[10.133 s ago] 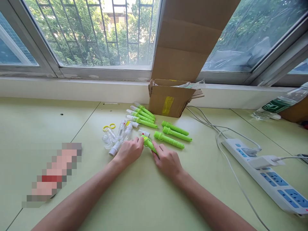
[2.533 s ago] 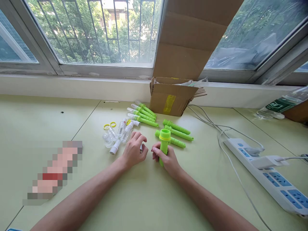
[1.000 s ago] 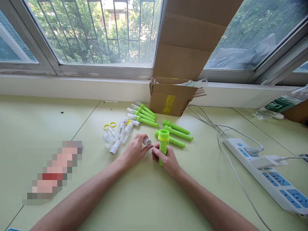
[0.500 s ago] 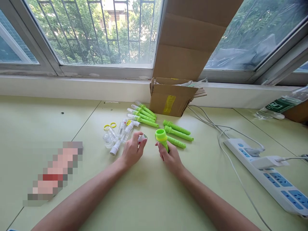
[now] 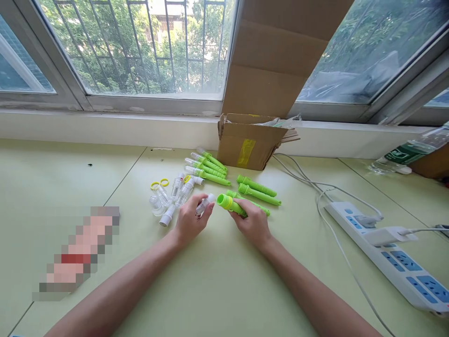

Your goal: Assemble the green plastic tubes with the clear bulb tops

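Observation:
My left hand (image 5: 189, 218) is closed round a clear plastic cap with a white end piece (image 5: 206, 202). The white end points toward my right hand (image 5: 254, 225), which grips a green hollow handle (image 5: 224, 202). That handle has a ribbed mouth and a yellow ring, and its open end faces the white piece with a small gap between them. Beyond my left hand lie several loose clear caps (image 5: 156, 205) with white parts and yellow rings (image 5: 164, 181). Past my right hand rest further green handles (image 5: 261, 194). My fingers cover part of both held pieces.
Several green sticks with clear tips (image 5: 210, 174) lie in a row before a cardboard box (image 5: 250, 150). At right are a white power strip (image 5: 389, 257), its cables (image 5: 308, 177) and a plastic bottle (image 5: 403, 152). A blurred-out object (image 5: 77, 255) lies at left.
My right hand has tipped the green handle from nearly upright to leaning left, toward my left hand. In my left hand the clear cap has turned, so its white end now points right.

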